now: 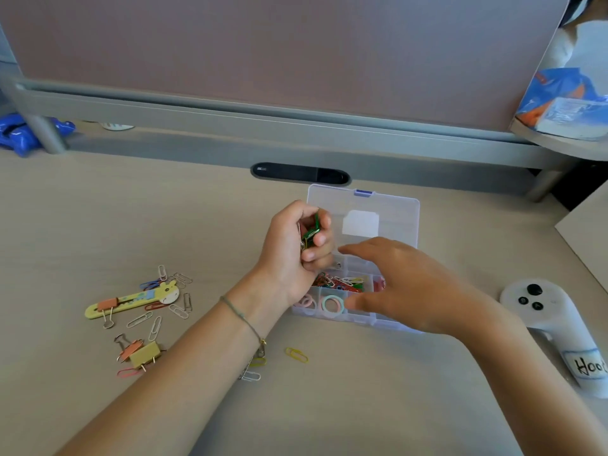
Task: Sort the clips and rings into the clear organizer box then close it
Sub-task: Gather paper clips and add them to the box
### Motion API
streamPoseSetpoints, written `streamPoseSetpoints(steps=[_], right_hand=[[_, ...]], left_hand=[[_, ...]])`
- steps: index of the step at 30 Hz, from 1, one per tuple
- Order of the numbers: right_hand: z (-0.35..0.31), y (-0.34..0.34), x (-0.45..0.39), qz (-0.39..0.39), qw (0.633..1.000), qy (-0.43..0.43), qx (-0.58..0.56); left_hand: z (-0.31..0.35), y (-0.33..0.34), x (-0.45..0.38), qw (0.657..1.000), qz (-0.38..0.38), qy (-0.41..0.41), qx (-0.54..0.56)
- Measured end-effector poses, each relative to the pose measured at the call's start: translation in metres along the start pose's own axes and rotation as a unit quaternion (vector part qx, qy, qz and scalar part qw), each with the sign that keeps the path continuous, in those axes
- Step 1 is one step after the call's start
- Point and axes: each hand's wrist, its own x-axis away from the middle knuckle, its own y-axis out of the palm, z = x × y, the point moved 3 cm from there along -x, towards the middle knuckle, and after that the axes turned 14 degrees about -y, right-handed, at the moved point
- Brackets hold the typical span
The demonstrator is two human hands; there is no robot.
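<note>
The clear organizer box [332,315] lies open at mid-desk, its lid [394,205] folded back. Its compartments hold coloured paper clips [339,282] and pastel rings [333,304]. My left hand [292,251] hovers over the box's left edge, shut on a bunch of green and yellow clips [310,232]. Over the box's right half my right hand [404,284] is spread flat with nothing in it. Loose paper clips [154,325] and binder clips [136,352] lie on the desk to the left. A yellow paper clip [296,354] rests in front of the box.
A yellow giraffe ruler [131,299] with an orange binder clip lies among the loose clips. A white controller [556,324] sits at the right. A grey partition rail [296,133] and a black cable port [299,173] run behind the box. Blue plastic [19,133] sits far left.
</note>
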Motion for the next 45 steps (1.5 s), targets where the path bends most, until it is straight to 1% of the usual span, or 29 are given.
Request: streamPoseSetpoints(steps=[2, 4, 7, 8, 10, 14, 17, 23, 28, 37, 45], right_hand=[[0.001, 0.001, 0.000, -0.008, 1.000, -0.009, 0.002], [0.001, 0.001, 0.000, -0.012, 1.000, -0.016, 0.004], [-0.001, 0.002, 0.000, -0.024, 0.999, -0.021, 0.021], [-0.002, 0.002, -0.001, -0.026, 0.999, -0.022, 0.026], [-0.002, 0.003, -0.001, -0.024, 0.999, -0.026, 0.032], [-0.002, 0.005, 0.000, -0.026, 0.998, -0.032, 0.043], [-0.003, 0.004, 0.000, -0.030, 0.997, -0.037, 0.052], [-0.006, 0.004, 0.000, -0.032, 0.996, -0.053, 0.057], [-0.005, 0.005, -0.001, -0.034, 0.996, -0.049, 0.060], [-0.007, 0.003, -0.001, -0.034, 0.996, -0.051, 0.059], [-0.006, 0.002, 0.000, -0.038, 0.997, -0.048, 0.043]], left_hand=[[0.001, -0.002, -0.002, 1.000, 0.012, 0.014, -0.022], [0.004, -0.003, -0.003, 0.996, 0.049, 0.040, -0.066], [0.008, -0.003, -0.004, 0.972, 0.120, 0.104, -0.172], [0.008, -0.003, -0.004, 0.963, 0.132, 0.120, -0.203], [0.006, -0.001, -0.004, 0.951, 0.140, 0.132, -0.241], [0.001, 0.001, -0.003, 0.936, 0.149, 0.129, -0.291], [0.001, 0.002, -0.001, 0.931, 0.156, 0.135, -0.302], [-0.002, 0.005, -0.004, 0.934, 0.141, 0.143, -0.295], [-0.005, 0.005, -0.003, 0.927, 0.132, 0.157, -0.314], [-0.009, 0.002, -0.007, 0.929, 0.139, 0.156, -0.305], [-0.011, 0.001, -0.006, 0.923, 0.138, 0.167, -0.319]])
